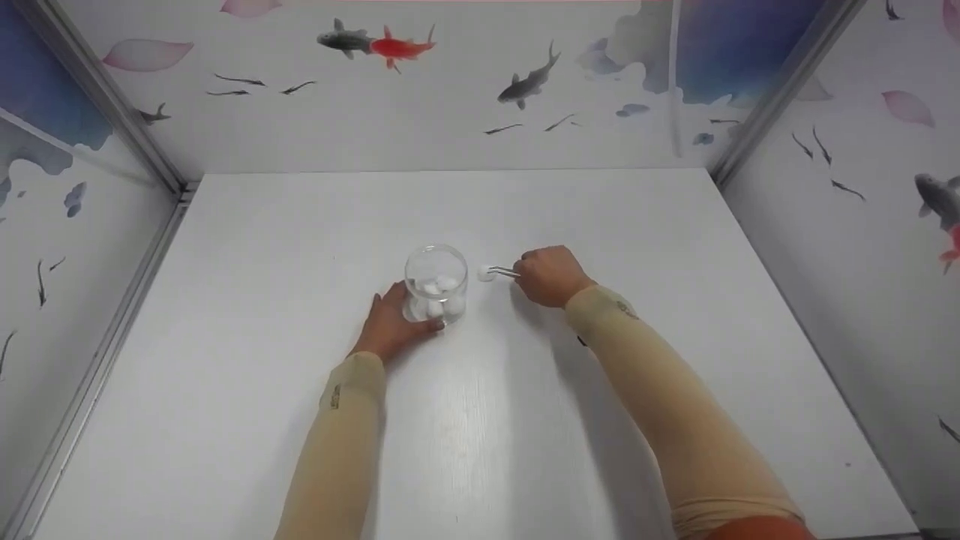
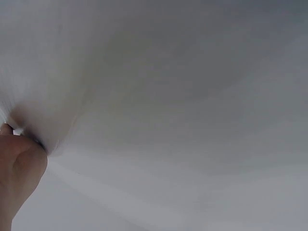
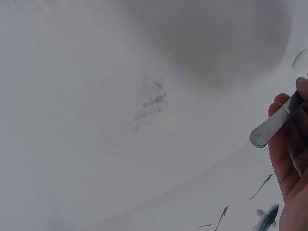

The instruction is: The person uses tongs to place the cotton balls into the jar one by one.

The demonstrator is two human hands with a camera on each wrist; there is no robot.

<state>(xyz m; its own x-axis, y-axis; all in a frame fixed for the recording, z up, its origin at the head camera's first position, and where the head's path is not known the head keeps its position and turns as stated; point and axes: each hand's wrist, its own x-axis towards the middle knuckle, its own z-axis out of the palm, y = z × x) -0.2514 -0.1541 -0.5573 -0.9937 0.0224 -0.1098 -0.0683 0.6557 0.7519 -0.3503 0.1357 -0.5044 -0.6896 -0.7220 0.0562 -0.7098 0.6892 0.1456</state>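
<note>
A clear glass jar [image 1: 436, 262] with several white cotton balls [image 1: 435, 307] inside stands upright on the table. My left hand [image 1: 395, 324] grips its lower left side, the thumb along the front and the fingers behind. Only part of that left hand [image 2: 21, 168] shows at the edge of the left wrist view. To the right of the jar, my right hand [image 1: 553, 274] holds metal tweezers [image 1: 505, 271], pointing left. At their tips is one white cotton ball [image 1: 486, 273], a short way from the jar. In the right wrist view, the rounded end of the tweezers [image 3: 269, 130] sticks out past the fingers.
The white table [image 1: 450, 450] is bounded by a back panel [image 1: 465, 127] and side panels printed with fish. Metal rails [image 1: 127, 97] run along the corners. Beige sleeves [image 1: 675, 405] cover both forearms.
</note>
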